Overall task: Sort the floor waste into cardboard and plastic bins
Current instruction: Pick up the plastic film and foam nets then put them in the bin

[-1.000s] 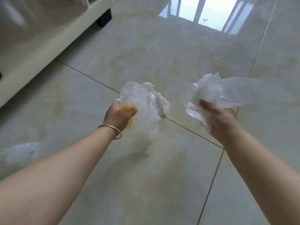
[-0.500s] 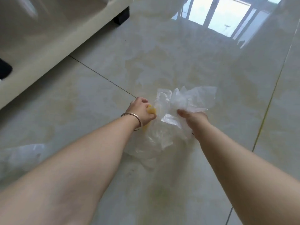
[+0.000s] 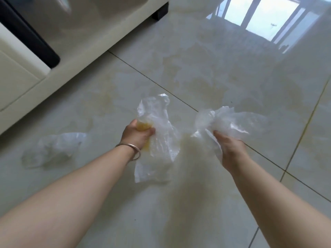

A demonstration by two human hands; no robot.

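Both grips are full: my left hand [image 3: 138, 136] holds a bag [image 3: 157, 140], my right hand [image 3: 228, 149] another wad [image 3: 223, 120]. The loose bag [image 3: 53, 149] lies left, nearer my left.

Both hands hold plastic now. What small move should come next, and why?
Probably carry both to the plastic bin, which is not in view. The left hand and right hand are each full, so the loose bag on the floor must wait.
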